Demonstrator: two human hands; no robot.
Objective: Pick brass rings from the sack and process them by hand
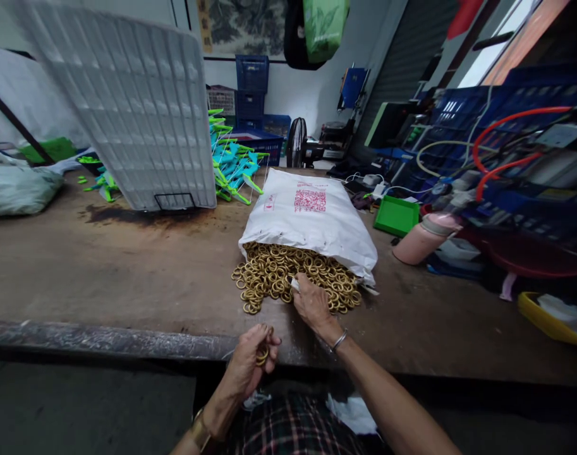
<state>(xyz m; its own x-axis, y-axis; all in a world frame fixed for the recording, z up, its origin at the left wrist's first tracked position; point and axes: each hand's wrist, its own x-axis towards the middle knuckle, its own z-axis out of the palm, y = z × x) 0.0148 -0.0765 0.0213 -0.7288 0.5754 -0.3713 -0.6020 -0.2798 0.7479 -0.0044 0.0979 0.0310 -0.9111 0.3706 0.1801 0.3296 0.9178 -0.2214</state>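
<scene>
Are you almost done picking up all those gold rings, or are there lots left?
Lots left. Done so far: the left hand holds only a few rings, gathered at the table edge. In hand: the right hand rests on the pile, fingers among the rings. Left: most of the pile lies spilled from the white bag, and how many more are inside the bag cannot be seen.
</scene>
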